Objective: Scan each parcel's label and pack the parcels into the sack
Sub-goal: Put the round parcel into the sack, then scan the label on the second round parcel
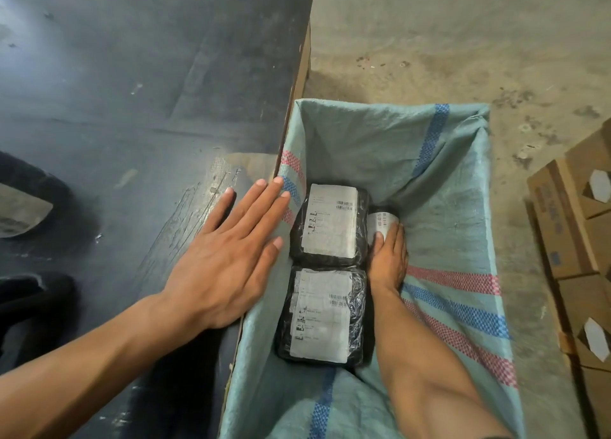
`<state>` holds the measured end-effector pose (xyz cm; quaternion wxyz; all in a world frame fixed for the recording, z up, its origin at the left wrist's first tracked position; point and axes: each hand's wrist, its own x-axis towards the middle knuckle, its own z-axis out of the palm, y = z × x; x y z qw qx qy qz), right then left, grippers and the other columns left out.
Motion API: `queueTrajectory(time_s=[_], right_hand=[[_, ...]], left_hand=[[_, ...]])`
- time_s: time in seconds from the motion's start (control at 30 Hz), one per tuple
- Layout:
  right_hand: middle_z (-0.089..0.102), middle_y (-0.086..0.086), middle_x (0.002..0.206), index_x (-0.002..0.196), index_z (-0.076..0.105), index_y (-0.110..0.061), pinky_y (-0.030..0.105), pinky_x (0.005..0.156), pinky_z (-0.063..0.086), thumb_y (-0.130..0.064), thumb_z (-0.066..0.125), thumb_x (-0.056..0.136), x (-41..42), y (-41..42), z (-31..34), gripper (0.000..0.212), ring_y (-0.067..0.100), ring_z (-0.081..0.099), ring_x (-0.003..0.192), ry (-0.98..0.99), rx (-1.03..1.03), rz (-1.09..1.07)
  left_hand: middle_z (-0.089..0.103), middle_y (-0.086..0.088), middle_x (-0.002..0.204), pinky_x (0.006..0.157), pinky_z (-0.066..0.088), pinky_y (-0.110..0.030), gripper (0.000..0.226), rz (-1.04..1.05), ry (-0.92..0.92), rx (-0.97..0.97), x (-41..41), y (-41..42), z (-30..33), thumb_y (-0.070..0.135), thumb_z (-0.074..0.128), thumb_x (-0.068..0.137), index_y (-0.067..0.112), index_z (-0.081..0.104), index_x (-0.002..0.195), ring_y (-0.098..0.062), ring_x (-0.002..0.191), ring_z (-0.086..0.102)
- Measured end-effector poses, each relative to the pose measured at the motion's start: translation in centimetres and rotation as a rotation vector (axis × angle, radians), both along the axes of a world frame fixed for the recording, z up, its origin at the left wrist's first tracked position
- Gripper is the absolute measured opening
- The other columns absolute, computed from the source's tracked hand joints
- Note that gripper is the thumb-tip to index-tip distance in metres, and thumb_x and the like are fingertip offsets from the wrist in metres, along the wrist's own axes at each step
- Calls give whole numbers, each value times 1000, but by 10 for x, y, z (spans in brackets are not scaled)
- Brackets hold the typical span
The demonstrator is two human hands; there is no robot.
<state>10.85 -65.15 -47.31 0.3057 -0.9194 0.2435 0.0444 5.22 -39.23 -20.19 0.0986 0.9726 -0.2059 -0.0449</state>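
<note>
A small parcel is gripped by the right hand deep inside the sack; two parcels are stacked beside it; the left hand is laid flat, fingers straight, on the sack's rim.

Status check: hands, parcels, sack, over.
Left hand flat, open, at the sack rim. Right hand down inside, gripping small parcel. Two black parcels lie labels up in the sack. Nothing blocking.

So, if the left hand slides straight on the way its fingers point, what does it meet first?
Probably the sack: the left hand lies flat on the dark table, fingertips already at the sack's striped near rim. Beyond that is the sack's open mouth; depth is unclear.
</note>
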Motion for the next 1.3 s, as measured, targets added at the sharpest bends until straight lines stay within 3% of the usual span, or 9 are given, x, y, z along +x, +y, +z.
queueTrajectory(time_s=[0.43, 0.57, 0.7, 0.83, 1.0, 1.2, 1.3], right_hand=[[10, 14, 176, 169, 11, -9, 45, 128, 22, -37, 29, 115, 4, 1, 23, 63, 32, 15, 162, 126, 38, 47], [12, 14, 176, 169, 9, -11, 51, 123, 34, -39, 28, 115, 1, -4, 45, 64, 38, 28, 156, 247, 46, 91], [35, 17, 166, 167, 16, -12, 53, 114, 43, -37, 29, 114, -11, -12, 73, 60, 42, 48, 141, 287, 24, 119], [45, 19, 159, 167, 21, -15, 52, 116, 41, -37, 29, 114, -26, -18, 107, 58, 40, 50, 139, 313, -10, 211], [34, 17, 168, 168, 21, -15, 51, 122, 32, -38, 29, 114, -55, -12, 157, 59, 40, 39, 150, 262, -13, 254], [44, 19, 163, 165, 29, -15, 53, 119, 36, -44, 28, 114, -102, 13, 215, 59, 40, 43, 148, 232, -79, 294], [51, 19, 157, 159, 42, -18, 49, 115, 40, -47, 34, 112, -120, 29, 248, 56, 40, 47, 144, 179, -110, 328]], left_hand=[[1, 6, 170, 127, 0, -41, 60, -11, -52, 10, 0, 3, -10, 41, 18, 107, 19, 11, 162, -6, 155, -8], [1, 6, 170, 127, 1, -42, 61, -14, -71, 23, 1, 5, -15, 44, 12, 107, 19, 10, 162, -6, 155, -9], [-7, 8, 169, 126, -6, -39, 61, -13, -70, 31, 2, 6, -17, 46, 7, 106, 22, 4, 162, -3, 153, -16], [-10, 8, 168, 126, -10, -38, 61, -22, -63, 15, 3, 5, -16, 46, 6, 105, 23, 0, 161, -5, 152, -19], [-6, 5, 169, 126, -9, -40, 61, -16, -69, 22, 2, 4, -14, 41, 11, 105, 20, 4, 162, -10, 155, -12], [8, -1, 170, 126, -5, -42, 59, -9, -20, -41, -4, 3, -1, 37, 26, 107, 14, 19, 162, -16, 157, 1], [41, -8, 158, 123, 19, -41, 54, 13, 52, -257, -15, 8, 20, 35, 44, 104, 10, 42, 152, -25, 148, 33]])
